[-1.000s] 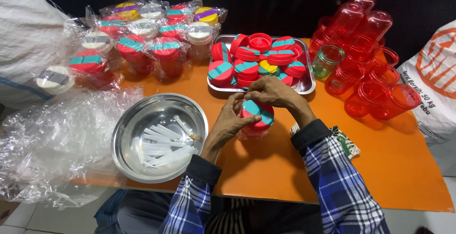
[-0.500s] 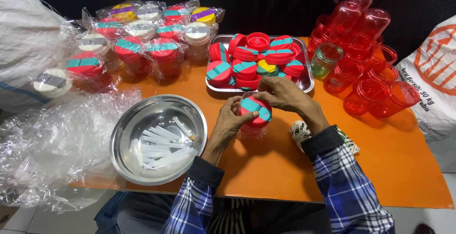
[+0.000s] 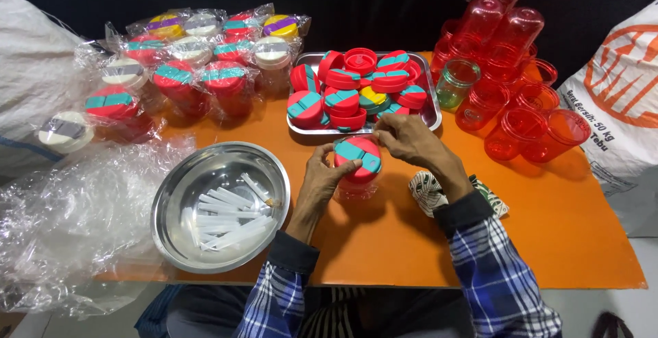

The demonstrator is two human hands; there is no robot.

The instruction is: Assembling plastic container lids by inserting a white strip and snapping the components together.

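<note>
Lowered slightly toward the frame's centre, the left hand (image 3: 322, 180) and right hand (image 3: 410, 139) grip the red-and-teal plastic lid (image 3: 358, 155) atop its red translucent plastic jar (image 3: 358, 182), where even downward pressure should seat it squarely.

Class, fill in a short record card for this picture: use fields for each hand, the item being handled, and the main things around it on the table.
Left hand: grips the side of the lidded jar
Right hand: fingers on the lid's far edge
Jar: red, clear, with a red and teal lid, upright on the orange table
Tray: loose lids, behind the jar
Round metal bowl: white sticks
Far right: empty red jars
Far left: wrapped jars
</note>
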